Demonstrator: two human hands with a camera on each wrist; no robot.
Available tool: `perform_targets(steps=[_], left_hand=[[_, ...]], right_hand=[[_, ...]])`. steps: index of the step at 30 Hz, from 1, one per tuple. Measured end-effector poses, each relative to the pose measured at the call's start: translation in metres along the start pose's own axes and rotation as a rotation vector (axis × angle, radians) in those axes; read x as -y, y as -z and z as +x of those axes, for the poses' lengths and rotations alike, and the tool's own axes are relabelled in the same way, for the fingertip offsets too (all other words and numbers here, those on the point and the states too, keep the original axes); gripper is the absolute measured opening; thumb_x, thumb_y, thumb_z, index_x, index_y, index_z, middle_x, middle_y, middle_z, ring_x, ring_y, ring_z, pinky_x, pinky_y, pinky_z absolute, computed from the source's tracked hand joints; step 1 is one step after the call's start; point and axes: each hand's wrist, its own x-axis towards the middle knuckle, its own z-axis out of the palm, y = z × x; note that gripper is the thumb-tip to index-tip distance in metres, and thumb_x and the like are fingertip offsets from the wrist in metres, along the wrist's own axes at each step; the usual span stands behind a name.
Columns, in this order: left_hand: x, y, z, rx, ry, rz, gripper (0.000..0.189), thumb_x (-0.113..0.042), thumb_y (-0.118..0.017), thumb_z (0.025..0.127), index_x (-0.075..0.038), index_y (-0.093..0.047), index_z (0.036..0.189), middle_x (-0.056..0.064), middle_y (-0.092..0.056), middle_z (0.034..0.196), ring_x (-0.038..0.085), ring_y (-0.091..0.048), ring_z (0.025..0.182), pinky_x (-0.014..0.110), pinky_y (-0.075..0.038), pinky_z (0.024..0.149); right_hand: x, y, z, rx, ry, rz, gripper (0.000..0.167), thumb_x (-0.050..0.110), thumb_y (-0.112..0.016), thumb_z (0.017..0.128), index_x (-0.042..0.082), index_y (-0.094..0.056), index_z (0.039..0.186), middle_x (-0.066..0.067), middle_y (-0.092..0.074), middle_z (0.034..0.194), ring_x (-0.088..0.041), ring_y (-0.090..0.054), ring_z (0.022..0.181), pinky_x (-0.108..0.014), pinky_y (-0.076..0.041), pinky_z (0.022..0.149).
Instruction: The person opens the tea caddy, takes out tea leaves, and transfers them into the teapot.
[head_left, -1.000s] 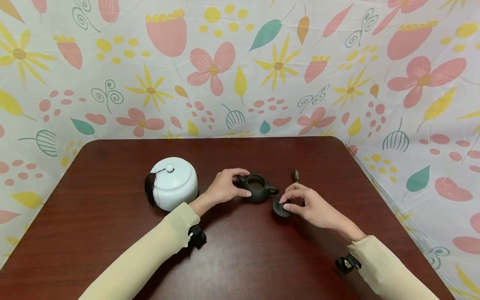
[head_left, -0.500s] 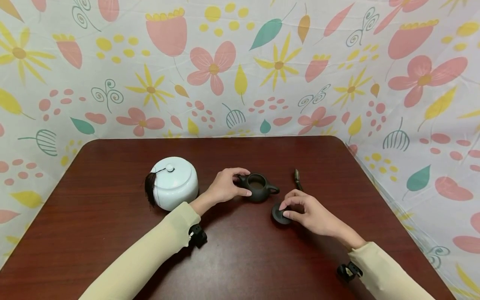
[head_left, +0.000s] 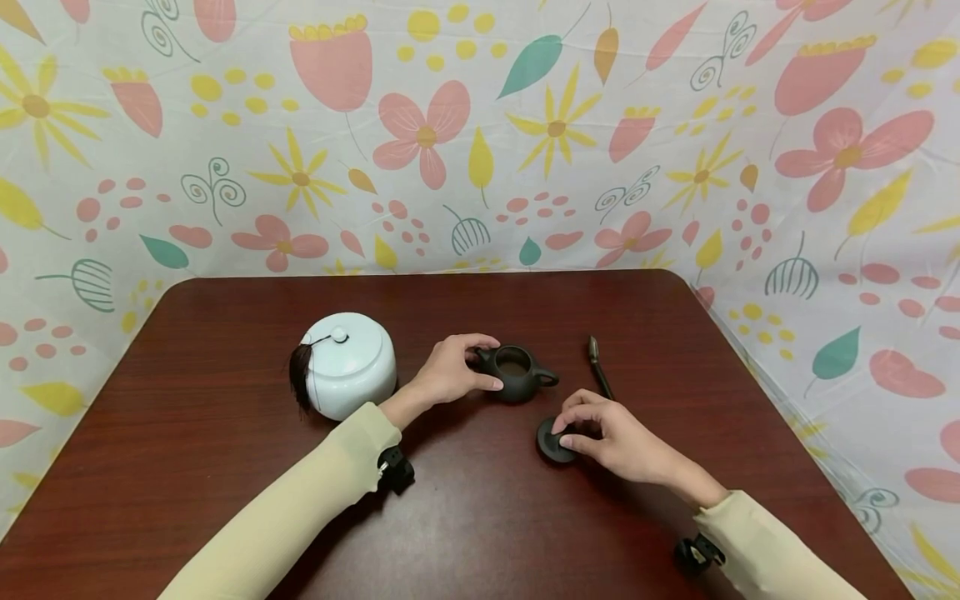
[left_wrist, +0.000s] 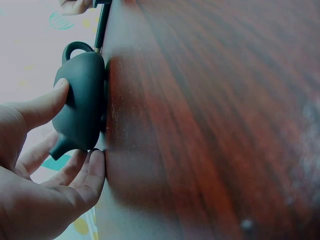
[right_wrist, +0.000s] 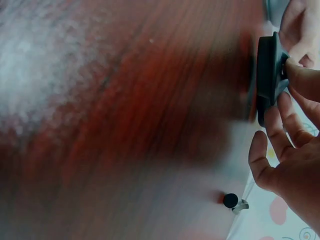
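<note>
A small dark teapot (head_left: 519, 388) without its lid stands upright on the table, its handle pointing right. My left hand (head_left: 448, 372) grips it from the spout side; in the left wrist view the thumb presses the teapot body (left_wrist: 82, 100) and the other fingers lie around the spout end. In front and to the right, my right hand (head_left: 621, 438) pinches the knob of the round dark lid (head_left: 551, 443). Seen from the right wrist, the lid (right_wrist: 266, 70) hangs level, its underside close to the table; whether it touches cannot be told.
A white lidded jar (head_left: 348, 375) with a dark tassel stands left of my left hand. Beyond my right hand lies a slim dark stick (head_left: 597, 367) with a metallic tip. A patterned cloth (head_left: 480, 150) hangs behind the brown table (head_left: 465, 533).
My right hand has moved toward me and slightly left with the lid, away from the teapot. More of the slim stick shows now. The left hand and teapot have stayed put.
</note>
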Motion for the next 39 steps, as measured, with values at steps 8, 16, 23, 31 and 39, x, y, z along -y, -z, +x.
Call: perform_targets(steps=[8, 16, 23, 31, 39], left_hand=[[-0.0005, -0.0002, 0.0013, 0.004, -0.004, -0.009, 0.059, -0.015, -0.093, 0.083, -0.018, -0.070, 0.137, 0.004, -0.067, 0.133, 0.026, -0.065, 0.120, 0.042, -0.054, 0.097], [-0.0009, -0.0005, 0.0012, -0.001, -0.002, 0.000, 0.059, -0.016, -0.093, 0.083, -0.018, -0.070, 0.136, 0.004, -0.067, 0.132, 0.026, -0.065, 0.120, 0.042, -0.054, 0.097], [-0.0011, -0.0004, 0.0006, 0.006, -0.004, -0.001, 0.059, -0.016, -0.094, 0.083, -0.017, -0.070, 0.137, 0.004, -0.067, 0.133, 0.027, -0.065, 0.120, 0.042, -0.054, 0.097], [-0.0003, -0.0003, 0.0019, 0.002, -0.008, 0.002, 0.059, -0.015, -0.094, 0.082, -0.017, -0.070, 0.136, 0.004, -0.067, 0.132, 0.026, -0.066, 0.119, 0.041, -0.054, 0.097], [0.0011, -0.0004, 0.0002, -0.003, -0.014, -0.001, 0.058, -0.015, -0.094, 0.082, -0.017, -0.071, 0.135, 0.003, -0.068, 0.133, 0.027, -0.066, 0.120, 0.042, -0.054, 0.097]], right_hand=[[-0.0019, -0.0008, 0.0015, 0.024, 0.003, -0.013, 0.011, 0.011, -0.074, 0.100, 0.016, -0.075, 0.109, -0.002, -0.058, 0.114, -0.020, -0.058, 0.096, -0.036, -0.050, 0.080], [-0.0037, 0.0009, 0.0046, 0.028, 0.000, -0.026, 0.011, 0.010, -0.075, 0.100, 0.016, -0.076, 0.109, -0.001, -0.059, 0.113, -0.020, -0.058, 0.099, -0.034, -0.050, 0.083], [-0.0051, 0.0023, 0.0060, 0.039, -0.011, -0.010, 0.011, 0.010, -0.074, 0.100, 0.015, -0.075, 0.109, -0.002, -0.059, 0.113, -0.019, -0.059, 0.098, -0.033, -0.050, 0.083], [-0.0059, 0.0015, 0.0063, 0.032, -0.016, -0.007, 0.010, 0.011, -0.075, 0.100, 0.016, -0.075, 0.109, -0.001, -0.059, 0.112, -0.018, -0.058, 0.096, -0.031, -0.049, 0.080], [-0.0073, 0.0010, 0.0066, 0.039, -0.015, 0.005, 0.010, 0.013, -0.075, 0.100, 0.016, -0.076, 0.110, -0.002, -0.060, 0.113, -0.021, -0.059, 0.100, -0.035, -0.051, 0.084]])
